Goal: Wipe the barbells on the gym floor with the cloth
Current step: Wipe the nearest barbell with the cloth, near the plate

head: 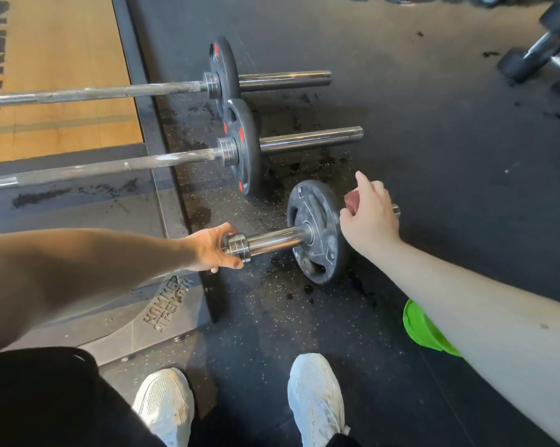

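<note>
Barbell lies on the floor, 6 o'clock of two others. Left hand curls round its collar, likely to stop rolling; right hand, 3 o'clock of the plate, clutches the cloth.

near barbell: chrome sleeve, scuffed black plate upright, on floor | middle barbell, far barbell: parallel, red-marked black plates, chalky shafts | cloth: reddish, bunched in right hand

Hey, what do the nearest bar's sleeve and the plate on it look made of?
The sleeve: polished chrome-like metal, probably steel; it shows bright mirror streaks. The plate: matt black, likely rubber or a rubber coating, with whitish scuffs; its core is hidden.
</note>
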